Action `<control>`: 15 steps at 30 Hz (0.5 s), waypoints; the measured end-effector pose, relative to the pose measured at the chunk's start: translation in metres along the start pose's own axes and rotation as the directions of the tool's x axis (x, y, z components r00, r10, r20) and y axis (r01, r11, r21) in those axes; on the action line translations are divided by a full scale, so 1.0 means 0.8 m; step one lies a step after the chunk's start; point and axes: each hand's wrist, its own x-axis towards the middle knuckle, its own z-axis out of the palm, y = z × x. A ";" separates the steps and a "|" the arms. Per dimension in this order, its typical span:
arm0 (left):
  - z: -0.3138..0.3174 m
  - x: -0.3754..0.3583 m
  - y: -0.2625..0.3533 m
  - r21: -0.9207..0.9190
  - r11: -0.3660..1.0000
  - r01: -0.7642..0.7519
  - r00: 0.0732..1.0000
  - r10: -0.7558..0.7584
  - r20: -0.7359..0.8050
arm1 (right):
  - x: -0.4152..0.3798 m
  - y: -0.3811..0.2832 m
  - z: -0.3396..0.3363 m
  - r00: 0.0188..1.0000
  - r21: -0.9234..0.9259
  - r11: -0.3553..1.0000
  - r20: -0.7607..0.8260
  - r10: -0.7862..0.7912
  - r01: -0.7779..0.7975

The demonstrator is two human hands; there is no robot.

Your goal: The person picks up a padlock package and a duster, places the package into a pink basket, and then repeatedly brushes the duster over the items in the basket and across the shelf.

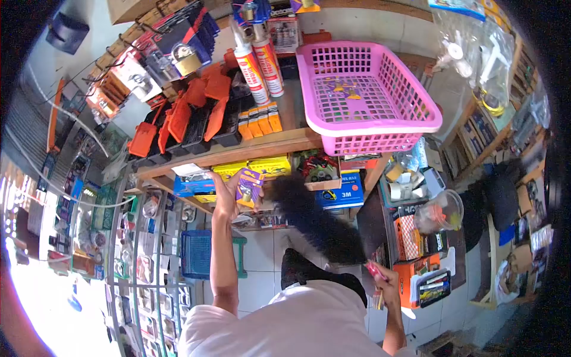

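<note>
Two hands work below the wooden shelf (262,147) that carries the pink basket (369,95): the left hand (227,196) is raised to the shelf's front edge, fingers closed around a small purple packet (248,187), just beside the yellow boxes (256,168) under that shelf. The right hand (383,285), lower and to the right of the shelf, is clenched on the pink handle of a black feather duster (312,217), whose blurred head reaches up toward the shelf's underside.
</note>
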 end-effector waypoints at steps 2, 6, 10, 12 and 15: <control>0.003 -0.002 -0.004 0.101 0.994 0.031 0.990 -0.044 0.136 | 0.002 0.001 -0.004 0.999 0.041 0.999 0.026 0.023 -0.024; 0.061 -0.010 -0.024 -0.254 0.947 0.197 0.970 -0.225 -0.089 | 0.026 -0.005 0.026 0.996 0.013 0.996 0.025 -0.091 0.090; 0.048 0.005 -0.029 -0.070 0.996 0.053 0.998 -0.056 -0.039 | 0.028 0.011 0.024 0.999 -0.013 0.999 0.024 -0.038 0.038; 0.032 0.002 -0.017 0.071 0.996 0.049 0.976 -0.063 0.211 | 0.014 0.013 0.016 0.997 0.058 0.995 0.014 0.074 -0.075; 0.035 0.002 -0.017 0.111 0.990 0.083 0.969 -0.106 0.221 | 0.000 0.003 0.006 0.994 0.184 0.977 0.048 0.102 -0.109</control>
